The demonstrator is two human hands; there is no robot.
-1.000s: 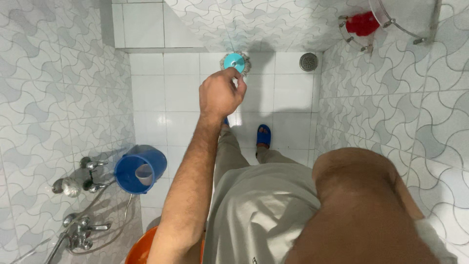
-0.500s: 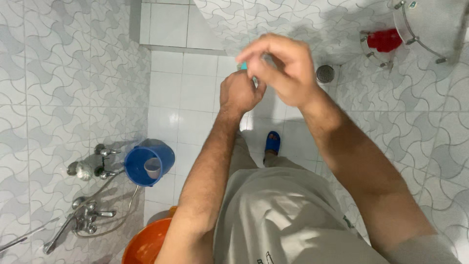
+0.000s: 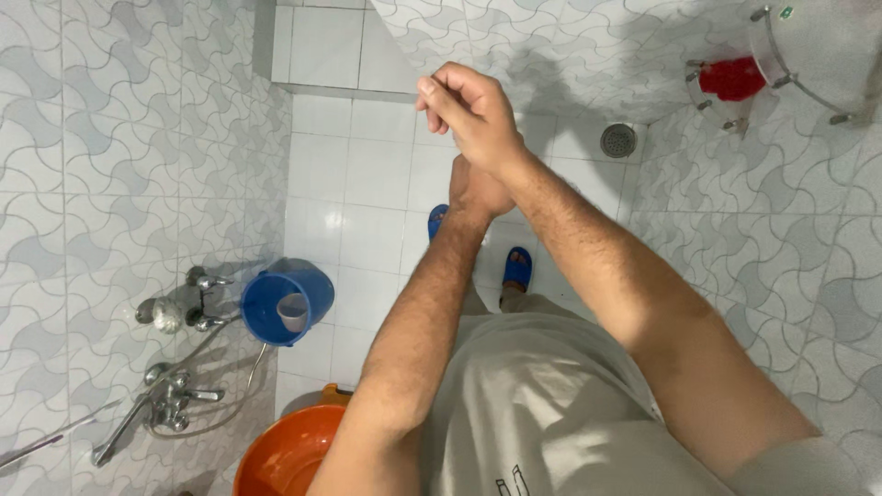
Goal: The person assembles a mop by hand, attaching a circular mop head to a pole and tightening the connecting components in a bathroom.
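At upper centre of the frame, the right hand [image 3: 473, 115] curls in a closed grip just above the left hand [image 3: 478, 188], both fisted, contents hidden.

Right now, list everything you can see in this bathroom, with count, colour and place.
bucket: one, blue, under the wall taps at left, a small pale mug inside
basin: one, orange, bottom edge, left of the legs
wall taps: chrome set with hose, on the left wall
floor drain: one, round, metal, far right corner of the floor
corner shelf: one, clear with metal rail, top right
red object: one, on a smaller wall rack beside that shelf
slippers: two, blue, on the feet
left hand: closed, beneath the right
right hand: closed, stacked above the left
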